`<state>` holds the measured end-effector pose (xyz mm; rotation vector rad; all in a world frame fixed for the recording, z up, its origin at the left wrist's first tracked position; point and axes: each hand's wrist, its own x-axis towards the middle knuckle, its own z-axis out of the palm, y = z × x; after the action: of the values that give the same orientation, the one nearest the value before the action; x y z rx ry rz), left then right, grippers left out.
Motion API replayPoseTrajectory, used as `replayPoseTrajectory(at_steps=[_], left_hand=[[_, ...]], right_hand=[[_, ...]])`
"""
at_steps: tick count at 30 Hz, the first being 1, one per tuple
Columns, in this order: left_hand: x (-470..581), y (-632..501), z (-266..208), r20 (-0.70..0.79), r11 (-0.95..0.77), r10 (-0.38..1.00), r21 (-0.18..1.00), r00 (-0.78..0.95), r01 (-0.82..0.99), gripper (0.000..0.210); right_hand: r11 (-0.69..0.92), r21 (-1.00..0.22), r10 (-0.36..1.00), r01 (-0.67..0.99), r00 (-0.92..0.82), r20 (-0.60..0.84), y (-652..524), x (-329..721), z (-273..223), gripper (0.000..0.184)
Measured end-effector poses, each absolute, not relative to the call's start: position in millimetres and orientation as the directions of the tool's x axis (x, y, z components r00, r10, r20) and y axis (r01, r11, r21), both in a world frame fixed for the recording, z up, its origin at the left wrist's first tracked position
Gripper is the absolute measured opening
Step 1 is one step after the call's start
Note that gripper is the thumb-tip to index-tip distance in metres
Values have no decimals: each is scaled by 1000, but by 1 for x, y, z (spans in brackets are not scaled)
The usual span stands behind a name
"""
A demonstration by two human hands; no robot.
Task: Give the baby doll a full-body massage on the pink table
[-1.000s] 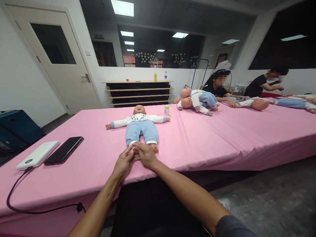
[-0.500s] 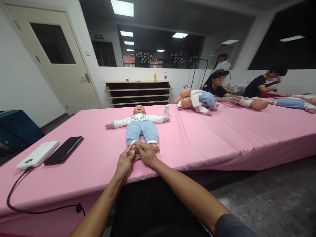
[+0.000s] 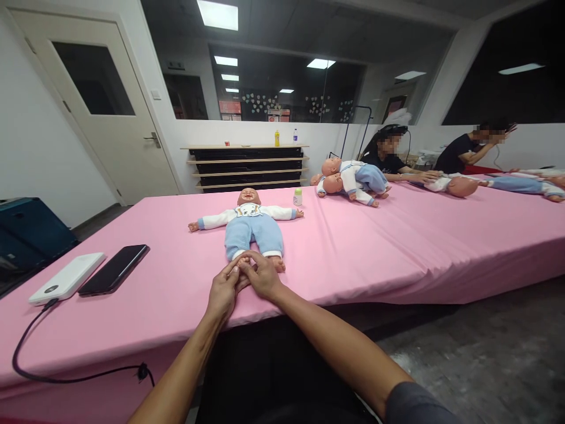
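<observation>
A baby doll (image 3: 253, 231) in a white top and light blue trousers lies on its back on the pink-covered table (image 3: 353, 259), arms spread and feet toward me. My left hand (image 3: 223, 288) and my right hand (image 3: 263, 275) meet at its foot on the left side. Both are closed around that foot, thumbs on top, and mostly hide it. The doll's other foot (image 3: 279, 263) lies uncovered beside my right hand. A small bottle with a green cap (image 3: 298, 197) stands past the doll's outstretched hand.
On the left lie a white power bank (image 3: 68, 277) with a black cable and a dark phone (image 3: 115, 270). Several more dolls (image 3: 353, 179) are piled farther right. Two people (image 3: 384, 150) sit at the table's far right side. A low shelf (image 3: 247, 168) stands behind.
My right hand's fingers and thumb have shifted slightly on the doll's foot. At the far right, one person has raised their hands toward their head.
</observation>
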<state>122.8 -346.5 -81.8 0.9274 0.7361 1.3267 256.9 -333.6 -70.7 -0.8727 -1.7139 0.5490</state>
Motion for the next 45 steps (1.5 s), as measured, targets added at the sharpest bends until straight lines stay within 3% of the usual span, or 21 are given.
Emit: replayPoseTrajectory(at_steps=[9,15,27,35,41,45], left_hand=[[121,-345,-84,60,22,982,904,178,-426,57],[119,-343,-89,10,48,993,883,121,-467,61],[118,-343,-85,16,62,987,880,159,-472,47],[118,-347,-79,-16,98,985,874,173,-476,51],[119,-350,-74,-16,81,990,874,138,-478,55],[120,-350,-73,-28,96,988,876,150,-472,56]], right_hand=[[567,-752,815,336,-96,571,-330,255,-75,18],[690,-655,720,309,-195,666,-334,255,-72,21],[606,-772,795,191,-172,582,-331,255,-74,23],[575,-814,809,83,-209,550,-329,255,-80,25],[605,-771,795,199,-205,571,-329,256,-80,27],[573,-803,815,164,-209,540,-329,256,-78,28]])
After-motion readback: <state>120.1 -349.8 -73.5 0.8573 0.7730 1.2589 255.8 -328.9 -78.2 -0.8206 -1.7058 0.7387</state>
